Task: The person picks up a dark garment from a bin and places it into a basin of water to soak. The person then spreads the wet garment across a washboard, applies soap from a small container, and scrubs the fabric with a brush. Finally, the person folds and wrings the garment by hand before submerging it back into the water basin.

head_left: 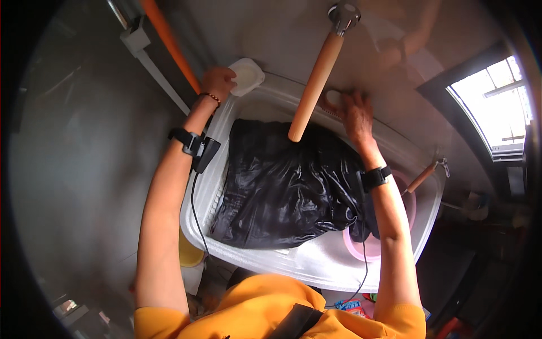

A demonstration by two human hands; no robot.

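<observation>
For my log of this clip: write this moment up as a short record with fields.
setting: large clear plastic tub seen from above
contents: wet black cloth, pink basin partly under it
left hand: on the tub's far left corner, beside a white soap dish
right hand: on the far rim, fingers over a small pale object
nearby: wooden handle slanting over the tub
wrists: black strap on each

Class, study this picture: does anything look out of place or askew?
Yes. A long wooden handle leans slanted over the clear plastic tub, its end resting on the black wet cloth. Both the left hand and the right hand are at the tub's far rim.
</observation>
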